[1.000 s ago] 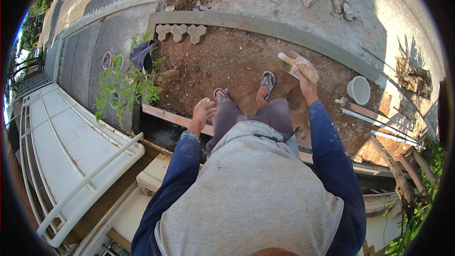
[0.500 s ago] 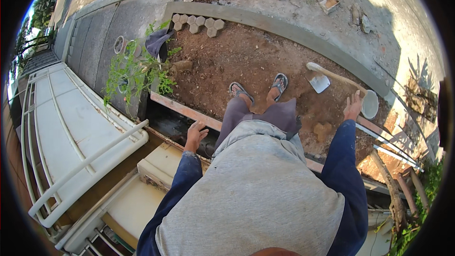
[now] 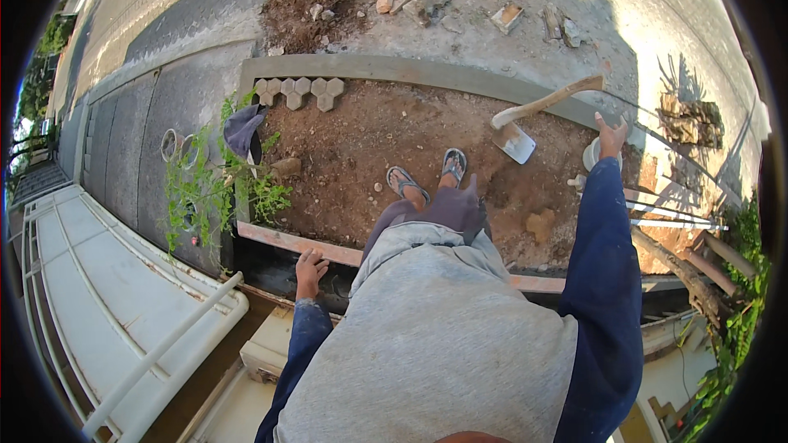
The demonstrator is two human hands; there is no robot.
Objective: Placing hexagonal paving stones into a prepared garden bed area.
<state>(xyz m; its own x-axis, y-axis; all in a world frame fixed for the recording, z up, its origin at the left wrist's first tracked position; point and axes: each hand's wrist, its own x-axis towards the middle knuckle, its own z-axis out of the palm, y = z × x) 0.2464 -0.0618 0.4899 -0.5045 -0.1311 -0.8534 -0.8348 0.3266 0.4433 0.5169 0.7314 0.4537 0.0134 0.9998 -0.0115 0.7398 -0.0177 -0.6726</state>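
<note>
My right hand (image 3: 610, 136) reaches out at the right with its fingers apart and nothing in them. Just beyond it is the free end of a hoe with a wooden handle (image 3: 552, 101), apart from my fingers. The hoe's pale metal blade (image 3: 516, 144) rests on the soil, and its handle crosses over the concrete curb. Partly behind my right hand and wrist is a whitish bucket (image 3: 588, 156). At the left, my left hand (image 3: 310, 271) hangs empty, fingers loosely spread, near the reddish edge beam (image 3: 275, 238) of the bed.
My sandalled feet stand on brown soil (image 3: 345, 156) framed by a concrete curb (image 3: 394, 70). Hexagonal pavers (image 3: 296, 93) line its far left corner. A leafy plant (image 3: 205, 197) and a dark cap (image 3: 244, 130) are at the left. White pipes (image 3: 673, 223) and logs (image 3: 677, 258) lie right.
My view has shifted, and my right arm extends farther forward. The hoe's handle has swung outward, from pointing toward the bucket to crossing the curb. My left hand stays empty.
</note>
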